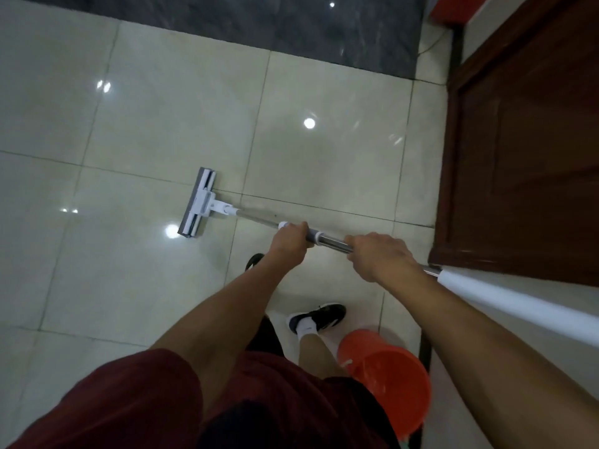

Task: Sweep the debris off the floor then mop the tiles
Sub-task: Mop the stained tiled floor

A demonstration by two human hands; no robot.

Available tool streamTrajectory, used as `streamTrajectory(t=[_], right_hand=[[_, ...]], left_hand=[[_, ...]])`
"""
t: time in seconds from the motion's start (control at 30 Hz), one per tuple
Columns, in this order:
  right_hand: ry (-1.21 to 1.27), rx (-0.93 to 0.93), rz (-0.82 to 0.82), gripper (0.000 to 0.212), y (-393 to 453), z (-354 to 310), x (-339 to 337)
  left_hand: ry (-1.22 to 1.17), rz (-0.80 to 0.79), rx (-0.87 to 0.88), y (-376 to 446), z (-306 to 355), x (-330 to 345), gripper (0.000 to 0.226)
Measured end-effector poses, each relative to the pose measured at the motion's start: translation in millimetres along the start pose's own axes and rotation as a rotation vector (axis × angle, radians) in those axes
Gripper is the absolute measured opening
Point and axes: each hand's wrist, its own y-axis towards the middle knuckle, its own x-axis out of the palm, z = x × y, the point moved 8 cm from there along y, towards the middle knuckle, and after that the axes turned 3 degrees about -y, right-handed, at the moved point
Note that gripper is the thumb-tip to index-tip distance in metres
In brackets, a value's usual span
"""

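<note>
A flat mop with a white and grey head [198,203] lies on the glossy pale floor tiles [155,118], left of centre. Its metal handle [330,240] runs from the head back to the right, ending in a white grip section [505,303]. My left hand [290,243] grips the handle at a grey collar, nearer the head. My right hand [377,256] grips the handle further back. Both arms reach forward from the bottom of the view.
An orange bucket [389,380] stands on the floor by my right foot [319,319]. A dark brown wooden door [525,140] fills the right side. A dark marble strip [259,24] borders the tiles at the far edge.
</note>
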Motion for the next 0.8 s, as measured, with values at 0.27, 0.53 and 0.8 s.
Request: streamTrajectory(t=[0.27,0.53,0.8], right_hand=[[0.058,0.09,0.021,0.024,-58.9,109.0,33.4],[0.05,0.28,-0.017,0.025,-113.5,190.1,36.5],[-0.027,0.421,0.23,0.02,-135.5,202.3,28.3]], left_hand=[[0.065,-0.055,0.137,-15.7,117.8,62.7,0.023],[0.243,-0.11,0.392,-33.9,221.1,87.5,0.031],[0.424,-0.173,0.51,-31.6,250.3,93.5,0.041]])
